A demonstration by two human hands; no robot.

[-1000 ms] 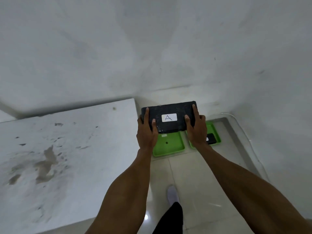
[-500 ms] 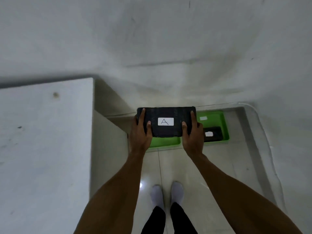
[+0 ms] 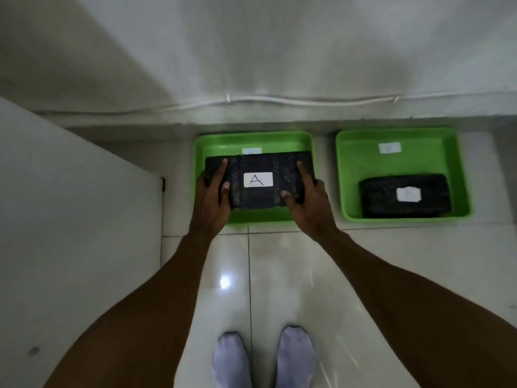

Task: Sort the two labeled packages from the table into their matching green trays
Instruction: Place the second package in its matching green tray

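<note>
A black wrapped package with a white label reading A [image 3: 258, 179] is held over the left green tray [image 3: 253, 140], which lies on the floor by the wall. My left hand [image 3: 211, 198] grips its left end and my right hand [image 3: 306, 201] grips its right end. Whether the package touches the tray floor I cannot tell. A small white label on the tray floor peeks out behind the package. The right green tray [image 3: 391, 135] holds a second black package [image 3: 405, 196] with a blurred white label, plus a white label on the tray floor.
A white table [image 3: 70, 205] stands at the left, its corner close to the left tray. The trays sit against a white wall with a white cable [image 3: 279, 100] along its base. My socked feet [image 3: 263, 357] stand on glossy white floor tiles.
The view has tipped down and closer to the floor. Both hands have lowered the package A from above the trays down into the left tray's outline.
</note>
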